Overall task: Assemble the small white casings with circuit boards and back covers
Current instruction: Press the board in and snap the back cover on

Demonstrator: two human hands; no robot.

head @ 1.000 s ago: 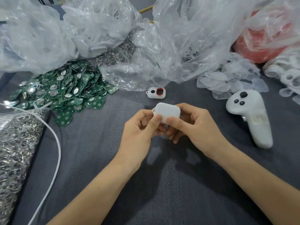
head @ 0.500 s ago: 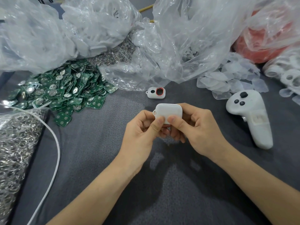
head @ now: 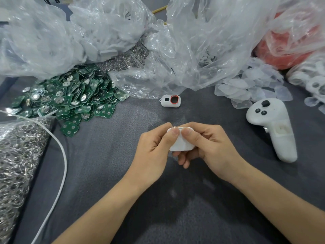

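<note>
A small white casing (head: 182,144) is pinched between my left hand (head: 154,148) and my right hand (head: 209,147) just above the grey cloth. Both thumbs press on its upper face side by side; the fingers underneath hide its lower side. Another white casing with a red-rimmed opening (head: 171,101) lies on the cloth beyond my hands. A heap of green circuit boards (head: 70,97) lies to the far left. Translucent covers (head: 249,85) are piled at the far right.
A white game-style controller (head: 274,127) lies right of my hands. A bag of metal rings (head: 15,164) and a white cable (head: 59,155) sit at the left. Crumpled clear plastic bags (head: 193,41) fill the back, with a red one (head: 292,48) at the right.
My hands have tilted the casing toward me and lowered it slightly; both thumbs have slid up onto its top face.
</note>
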